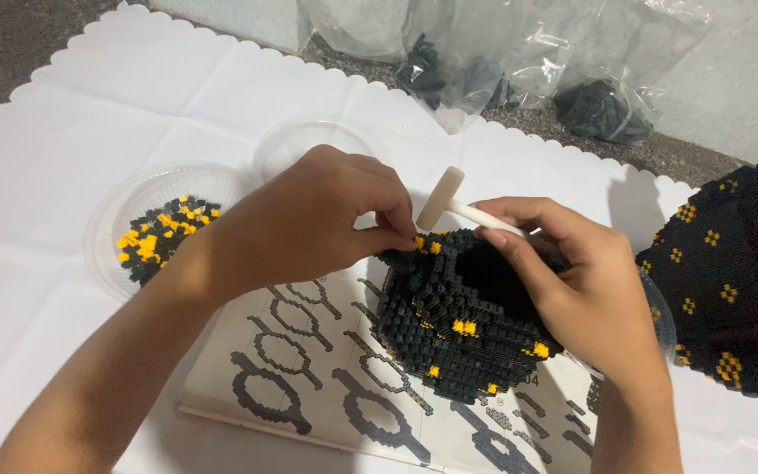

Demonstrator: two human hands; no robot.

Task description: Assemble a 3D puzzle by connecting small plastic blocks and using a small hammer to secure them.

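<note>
A hollow black brick model with yellow spots (449, 329) stands on an open instruction booklet (309, 386). My left hand (309, 219) pinches a tiny brick at the model's upper rim, thumb and forefinger closed on it. My right hand (572, 281) wraps the model's right side and holds a small white plastic hammer (449, 202), whose head points up and to the left above the rim.
A clear plastic dish (107, 237) of loose black and yellow bricks sits left; another clear dish (300, 140) sits behind my left hand. A large black model part with yellow dots (730, 281) lies right. Plastic bags of black bricks (519, 70) lie at the back.
</note>
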